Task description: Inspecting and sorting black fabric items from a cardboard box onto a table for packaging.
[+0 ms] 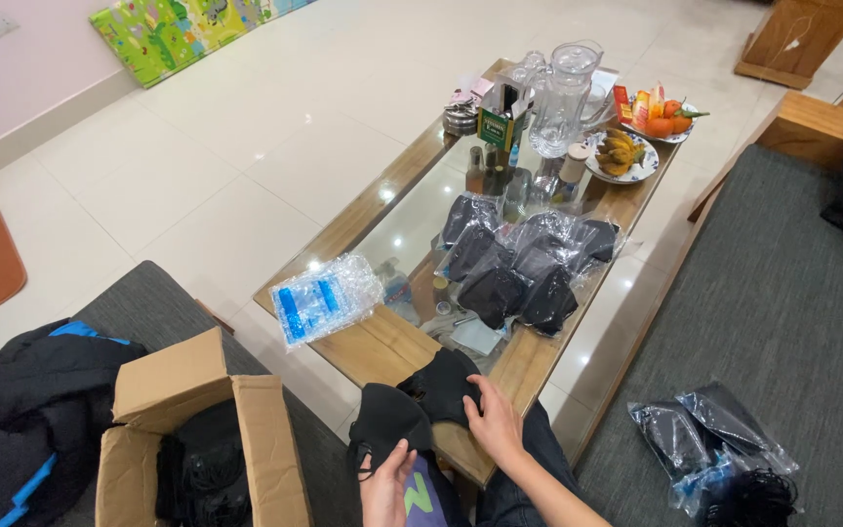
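Observation:
My left hand (387, 485) rests on a black fabric piece (387, 420) lying over my lap at the near table edge, fingers curled on its lower rim. My right hand (496, 422) lies flat on a second black fabric piece (444, 379) beside it. Both pieces overlap at the near corner of the wooden glass-topped table (382, 346). Further up the table sits a heap of black fabric pieces in clear plastic bags (524, 259). A crumpled clear bag with blue printing (324, 298) lies at the table's left edge.
An open cardboard box (197, 429) with black items stands at my left on a grey sofa. A dark jacket (21, 410) lies beside it. Bagged black pieces (709, 439) rest on the grey cushion at right. Glass jug (566, 93), bottles and fruit plates (622, 156) crowd the table's far end.

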